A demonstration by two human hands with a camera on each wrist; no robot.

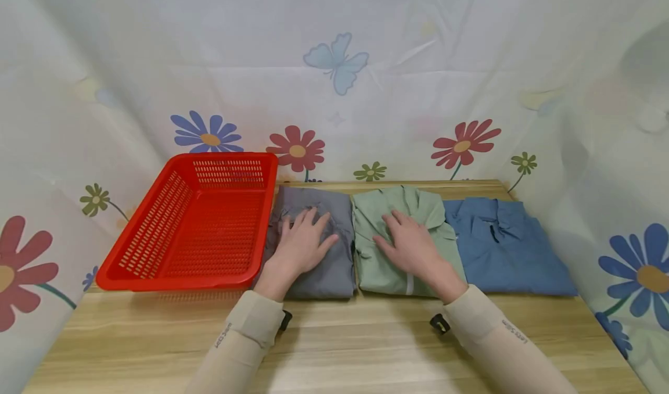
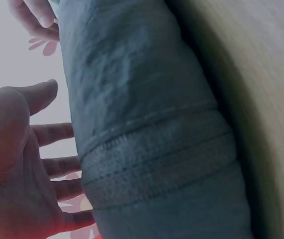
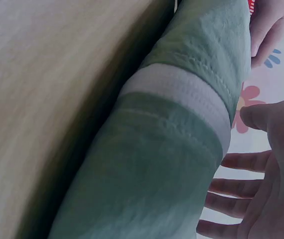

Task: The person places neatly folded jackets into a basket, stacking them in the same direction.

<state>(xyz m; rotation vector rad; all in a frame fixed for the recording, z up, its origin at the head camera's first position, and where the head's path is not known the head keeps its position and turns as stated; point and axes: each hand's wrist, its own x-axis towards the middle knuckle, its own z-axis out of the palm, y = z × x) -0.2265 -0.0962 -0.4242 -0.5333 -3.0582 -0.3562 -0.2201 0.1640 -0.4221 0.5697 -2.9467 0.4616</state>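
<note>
Three folded garments lie side by side on a wooden table. My left hand (image 1: 301,244) is spread over the grey folded jacket (image 1: 329,275), fingers straight and apart. Over the light green folded jacket (image 1: 378,269), my right hand (image 1: 410,242) is spread in the same way. Each wrist view shows the palm facing down with the fingertips at or just above the cloth; whether they press cannot be told. A blue folded shirt (image 1: 514,260) with a collar lies at the right, untouched. The green jacket shows a pale stripe (image 3: 177,89) along its near fold.
A red plastic basket (image 1: 104,275) with slotted walls stands left of the grey jacket, nothing visible inside. The wooden table (image 1: 334,347) extends in front of the garments. A white curtain (image 1: 251,86) printed with flowers and a butterfly hangs behind and at both sides.
</note>
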